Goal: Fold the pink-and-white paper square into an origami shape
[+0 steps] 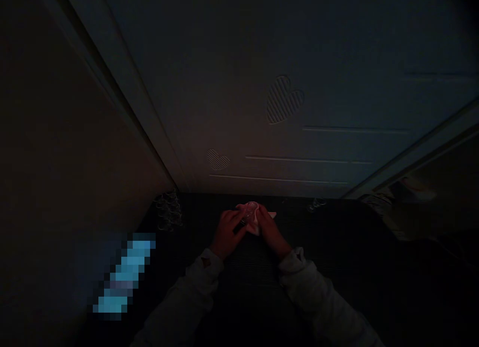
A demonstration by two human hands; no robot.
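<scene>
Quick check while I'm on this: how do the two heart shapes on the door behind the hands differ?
The upper heart is clearly bigger than the lower heart. The upper heart sits higher and further right on the door, while the lower heart sits down to the left, close to the door's bottom edge. Both are filled with fine stripes and look pale in the dim light.

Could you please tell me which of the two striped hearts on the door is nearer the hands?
The smaller heart, low on the door above the left hand; the larger heart sits higher up and further right.
</scene>
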